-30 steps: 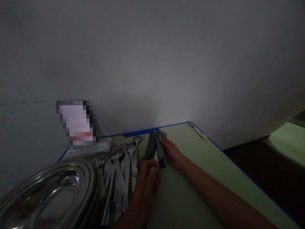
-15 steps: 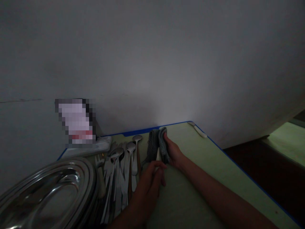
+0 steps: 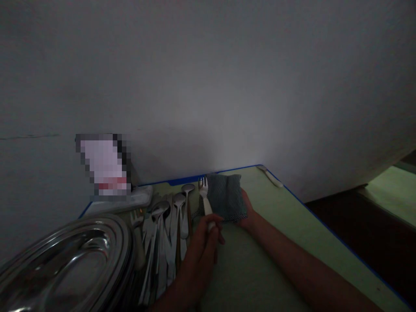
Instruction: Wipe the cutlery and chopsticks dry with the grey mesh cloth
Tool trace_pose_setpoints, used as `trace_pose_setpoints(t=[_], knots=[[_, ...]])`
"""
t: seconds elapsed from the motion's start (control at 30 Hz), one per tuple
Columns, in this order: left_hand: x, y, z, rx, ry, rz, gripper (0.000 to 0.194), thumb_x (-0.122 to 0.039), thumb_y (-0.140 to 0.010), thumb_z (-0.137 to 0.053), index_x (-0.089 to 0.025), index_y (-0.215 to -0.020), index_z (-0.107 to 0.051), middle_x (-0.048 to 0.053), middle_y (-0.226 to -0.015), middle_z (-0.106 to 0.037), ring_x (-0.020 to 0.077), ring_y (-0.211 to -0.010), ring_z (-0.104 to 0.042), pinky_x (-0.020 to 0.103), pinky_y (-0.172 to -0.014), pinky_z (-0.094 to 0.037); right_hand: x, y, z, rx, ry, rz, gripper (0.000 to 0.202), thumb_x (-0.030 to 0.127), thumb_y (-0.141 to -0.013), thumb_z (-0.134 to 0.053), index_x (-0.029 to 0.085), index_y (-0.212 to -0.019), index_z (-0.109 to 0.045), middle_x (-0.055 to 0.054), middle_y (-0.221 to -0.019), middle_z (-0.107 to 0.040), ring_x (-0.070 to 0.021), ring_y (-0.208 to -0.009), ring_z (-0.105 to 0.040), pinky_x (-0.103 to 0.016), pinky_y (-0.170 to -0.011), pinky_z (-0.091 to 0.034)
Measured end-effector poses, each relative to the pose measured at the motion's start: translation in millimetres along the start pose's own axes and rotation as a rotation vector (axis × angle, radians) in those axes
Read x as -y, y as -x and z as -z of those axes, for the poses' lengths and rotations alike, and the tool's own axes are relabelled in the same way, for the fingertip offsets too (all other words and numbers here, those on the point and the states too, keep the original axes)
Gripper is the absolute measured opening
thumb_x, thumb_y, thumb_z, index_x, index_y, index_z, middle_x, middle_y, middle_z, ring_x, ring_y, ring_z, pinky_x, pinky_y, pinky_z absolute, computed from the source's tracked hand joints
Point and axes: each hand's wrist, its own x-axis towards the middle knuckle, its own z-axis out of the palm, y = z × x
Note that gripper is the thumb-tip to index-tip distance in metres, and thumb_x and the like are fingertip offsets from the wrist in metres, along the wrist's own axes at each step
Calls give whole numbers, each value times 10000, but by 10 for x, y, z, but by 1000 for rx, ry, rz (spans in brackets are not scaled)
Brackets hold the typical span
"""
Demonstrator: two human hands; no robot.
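My left hand (image 3: 208, 240) is closed around the handle end of a fork (image 3: 206, 197) with a pale handle and metal tines pointing away from me. Right beside the fork, a grey-green cloth (image 3: 226, 197) lies spread over my right hand (image 3: 247, 212). Most of the right hand's fingers are hidden behind the cloth, which it supports from the right side. To the left, several spoons and other metal cutlery (image 3: 169, 234) lie in a loose pile on the table (image 3: 260, 242).
Stacked oval metal trays (image 3: 120, 242) stand at the near left. Behind them a blurred-out upright device (image 3: 104, 164) rests on a whitish stand (image 3: 143, 195) by the wall. Another pale-handled fork (image 3: 271, 177) lies at the table's far right edge.
The cloth, folded around the fork before, has opened out flat and moved right with my right hand. The fork's tines now show, tilted left, in my left hand.
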Motion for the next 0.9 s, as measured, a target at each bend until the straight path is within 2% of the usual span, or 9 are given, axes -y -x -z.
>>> trace_pose_setpoints(t=[0.1, 0.2, 0.37, 0.5, 0.63, 0.73, 0.9], knots=[[19, 19, 0, 20, -30, 8, 258, -386, -912, -334, -238, -1090, -450, -18, -777, -508, 105, -559, -418, 222, -511, -350, -6, 17, 20, -118, -35, -88, 201, 403, -653, -568, 268, -524, -496, -6, -468, -536, -222, -707, -572, -349, -676, -471], [17, 26, 5, 6, -71, -5, 260, -383, -909, -349, -235, -1080, -478, -12, -749, -514, 130, -613, -452, 238, -557, -351, 7, 28, 8, -123, -37, -142, 180, 395, -644, -556, 278, -528, -485, -14, -471, -519, -232, -705, -551, -357, -661, -455], [-28, 44, 16, 55, -118, -8, 282, -388, -911, -345, -239, -1076, -519, -8, -716, -522, 174, -724, -499, 276, -682, -352, 20, 38, -16, -237, 28, -105, 200, 385, -612, -589, 273, -538, -441, 7, -460, -462, -201, -621, -515, -329, -630, -458], [-33, 52, 18, 77, -143, 0, 286, -387, -917, -334, -241, -1090, -508, -12, -720, -516, 172, -727, -493, 281, -696, -341, -4, 20, 9, -233, 52, -10, 196, 380, -591, -623, 264, -576, -466, 0, -501, -488, -210, -667, -533, -332, -653, -466], [-30, 51, 18, 81, -138, 2, 277, -381, -917, -334, -240, -1081, -507, -12, -718, -511, 167, -713, -483, 276, -672, -340, -13, 2, 22, -285, 86, 53, 178, 348, -582, -631, 268, -598, -473, 2, -484, -458, -229, -692, -536, -347, -635, -467], [-36, 48, 16, 88, -141, 18, 271, -381, -912, -346, -238, -1066, -517, -8, -714, -513, 170, -700, -478, 276, -661, -338, -14, -4, 22, -294, 52, 33, 130, 290, -604, -607, 266, -592, -480, 6, -459, -435, -226, -662, -532, -353, -626, -471], [-17, 43, 10, 67, -108, -6, 275, -373, -906, -358, -241, -1069, -536, -8, -709, -515, 171, -686, -474, 266, -642, -338, 1, 1, 15, -255, 31, 10, 81, 292, -640, -568, 258, -608, -501, 0, -461, -454, -224, -640, -536, -356, -602, -481]])
